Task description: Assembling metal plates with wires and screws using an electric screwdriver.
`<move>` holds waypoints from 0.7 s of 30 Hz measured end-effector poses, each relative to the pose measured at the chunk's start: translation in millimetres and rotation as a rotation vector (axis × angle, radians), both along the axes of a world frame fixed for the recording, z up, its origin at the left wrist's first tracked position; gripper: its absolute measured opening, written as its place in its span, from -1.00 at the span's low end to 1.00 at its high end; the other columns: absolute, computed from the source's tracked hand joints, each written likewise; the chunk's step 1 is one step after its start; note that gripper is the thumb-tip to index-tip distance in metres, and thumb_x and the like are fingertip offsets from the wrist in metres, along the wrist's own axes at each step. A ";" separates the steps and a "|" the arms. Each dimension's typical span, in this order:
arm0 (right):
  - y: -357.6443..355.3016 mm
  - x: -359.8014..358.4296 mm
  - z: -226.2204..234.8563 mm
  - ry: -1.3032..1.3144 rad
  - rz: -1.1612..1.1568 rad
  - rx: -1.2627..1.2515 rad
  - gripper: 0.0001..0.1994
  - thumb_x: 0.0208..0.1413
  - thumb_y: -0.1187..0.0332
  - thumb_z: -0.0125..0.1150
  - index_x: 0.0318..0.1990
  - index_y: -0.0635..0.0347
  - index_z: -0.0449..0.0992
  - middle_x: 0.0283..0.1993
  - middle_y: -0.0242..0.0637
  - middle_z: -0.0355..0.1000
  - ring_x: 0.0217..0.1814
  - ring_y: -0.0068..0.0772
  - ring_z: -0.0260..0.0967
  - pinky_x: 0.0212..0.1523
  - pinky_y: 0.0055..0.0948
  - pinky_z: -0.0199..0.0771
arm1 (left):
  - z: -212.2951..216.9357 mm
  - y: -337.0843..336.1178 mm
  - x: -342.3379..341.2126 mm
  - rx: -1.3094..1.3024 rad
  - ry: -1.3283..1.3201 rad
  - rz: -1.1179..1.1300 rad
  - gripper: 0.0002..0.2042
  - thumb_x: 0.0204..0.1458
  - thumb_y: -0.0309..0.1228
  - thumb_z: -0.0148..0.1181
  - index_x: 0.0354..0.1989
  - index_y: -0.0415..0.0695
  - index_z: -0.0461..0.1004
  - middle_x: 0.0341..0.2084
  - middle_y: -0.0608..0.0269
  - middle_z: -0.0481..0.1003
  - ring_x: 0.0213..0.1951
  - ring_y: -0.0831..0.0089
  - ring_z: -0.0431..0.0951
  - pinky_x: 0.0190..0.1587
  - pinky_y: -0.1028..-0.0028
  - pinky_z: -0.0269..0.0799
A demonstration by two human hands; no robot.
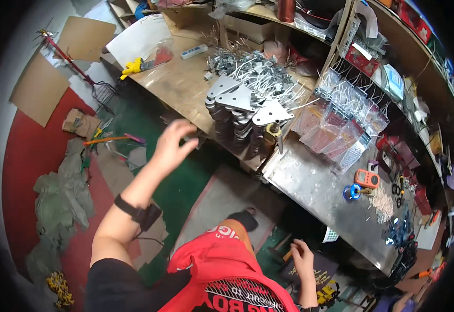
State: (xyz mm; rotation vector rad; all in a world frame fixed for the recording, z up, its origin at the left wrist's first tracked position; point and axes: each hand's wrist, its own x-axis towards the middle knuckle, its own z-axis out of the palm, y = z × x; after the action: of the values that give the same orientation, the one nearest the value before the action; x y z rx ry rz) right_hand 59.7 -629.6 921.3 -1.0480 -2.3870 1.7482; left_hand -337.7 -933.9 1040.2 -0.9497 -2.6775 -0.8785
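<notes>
My left hand (174,145) is raised in the air near the front edge of the wooden workbench (167,83), fingers curved and apart with nothing between them. To its right, stacks of flat grey metal plates (235,97) with holes stand along the bench edge. Behind these lies a heap of small grey parts with white wires (260,73). A brass-coloured fitting (273,130) stands at the corner by the stacks. Low beside my body hangs my right hand (302,256), empty, its fingers loosely spread. It is below the metal-topped table (310,169) and touches nothing that I can see.
Bubble-wrap bags (336,132) lie on the metal-topped table, with an orange meter (367,178), a blue solder spool (351,192) and a pile of small pale pieces (382,204). A yellow-handled tool (132,67) rests on the workbench. Crumpled green-grey sheeting (58,195) covers floor at left.
</notes>
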 end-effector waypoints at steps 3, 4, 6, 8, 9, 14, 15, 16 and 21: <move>-65.5 -93.1 44.5 0.073 0.171 -0.091 -0.69 0.06 0.47 0.12 -0.01 0.36 0.41 -0.19 -0.16 0.49 -0.15 -0.50 0.43 -0.08 -0.49 0.42 | 14.8 13.5 -104.1 0.195 -0.402 0.056 -0.55 0.05 -0.13 0.15 0.04 -0.15 0.38 0.03 0.07 0.35 0.00 0.32 0.38 0.01 0.36 0.31; -80.0 -129.0 57.4 0.108 0.255 -0.120 -0.65 0.05 0.47 0.12 0.02 0.33 0.39 -0.18 -0.15 0.49 -0.16 -0.46 0.44 -0.08 -0.47 0.42 | 13.3 24.0 -131.1 0.269 -0.549 0.070 -0.48 0.06 -0.04 0.09 0.10 -0.13 0.33 0.07 0.10 0.33 0.03 0.32 0.35 0.02 0.34 0.29; -107.8 -206.7 91.6 0.186 0.359 -0.083 -0.52 0.04 0.46 0.12 0.17 0.22 0.26 -0.19 -0.13 0.49 -0.16 -0.40 0.45 -0.07 -0.45 0.41 | 12.7 44.9 -168.8 0.308 -0.847 0.059 -0.30 0.06 0.16 -0.02 0.25 -0.09 0.15 0.14 0.15 0.28 0.14 0.30 0.27 0.05 0.24 0.26; -130.2 -288.0 120.8 0.205 0.467 0.139 -0.37 0.02 0.49 0.14 0.29 0.15 0.11 -0.37 -0.20 0.50 -0.35 -0.40 0.48 -0.19 -0.48 0.43 | -25.0 45.4 -218.0 0.339 -0.866 -0.028 -0.24 0.03 0.16 0.03 0.25 -0.18 0.13 0.15 0.03 0.26 0.17 0.24 0.24 0.13 0.29 0.17; -139.5 -321.8 128.1 0.252 0.449 0.229 -0.33 -0.01 0.43 0.15 0.31 0.04 0.08 -0.53 -0.12 0.42 -0.50 -0.14 0.44 -0.40 -0.35 0.42 | -40.2 52.9 -238.7 0.386 -0.872 -0.097 -0.19 -0.01 0.16 0.08 0.25 -0.26 0.10 0.16 -0.10 0.23 0.21 0.18 0.21 0.22 0.35 0.09; -161.8 -473.7 158.1 0.081 0.337 0.439 -0.52 -0.01 0.41 0.14 0.13 0.08 0.29 -0.52 -0.05 0.43 -0.41 -0.05 0.46 -0.36 -0.26 0.43 | -40.4 77.9 -284.9 0.454 -1.030 -0.360 -0.17 0.07 -0.02 0.12 0.32 -0.29 -0.14 0.21 -0.14 0.14 0.25 0.20 0.13 0.25 0.38 0.02; -163.9 -489.3 156.1 0.099 0.343 0.463 -0.64 0.00 0.39 0.12 0.01 0.12 0.36 -0.51 -0.03 0.43 -0.40 -0.01 0.45 -0.36 -0.22 0.42 | -57.2 77.4 -297.4 0.450 -0.974 -0.376 -0.16 0.07 -0.04 0.12 0.33 -0.29 -0.18 0.21 -0.13 0.13 0.25 0.19 0.12 0.25 0.38 0.02; -163.7 -501.5 152.4 0.112 0.338 0.487 -0.75 0.00 0.38 0.10 -0.12 0.16 0.43 -0.50 -0.01 0.44 -0.39 0.03 0.45 -0.36 -0.18 0.42 | -49.8 78.7 -302.3 0.448 -1.060 -0.398 -0.15 0.06 -0.03 0.13 0.33 -0.29 -0.19 0.22 -0.13 0.11 0.26 0.19 0.12 0.25 0.37 0.03; -142.0 -526.5 148.9 -0.070 -0.129 0.559 -0.77 0.03 0.27 0.04 -0.30 0.26 0.44 -0.46 0.08 0.45 -0.36 0.15 0.43 -0.26 -0.02 0.41 | -55.3 77.0 -325.4 0.370 -1.149 -0.426 -0.09 0.01 -0.01 0.18 0.33 -0.29 -0.22 0.22 -0.12 0.12 0.24 0.20 0.16 0.23 0.36 0.07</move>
State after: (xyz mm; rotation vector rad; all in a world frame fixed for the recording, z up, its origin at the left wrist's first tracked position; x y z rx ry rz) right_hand -466.9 -771.6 1070.3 -1.1432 -2.5426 0.9230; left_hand -663.0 -856.9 984.9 -1.1505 -2.8652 -2.5471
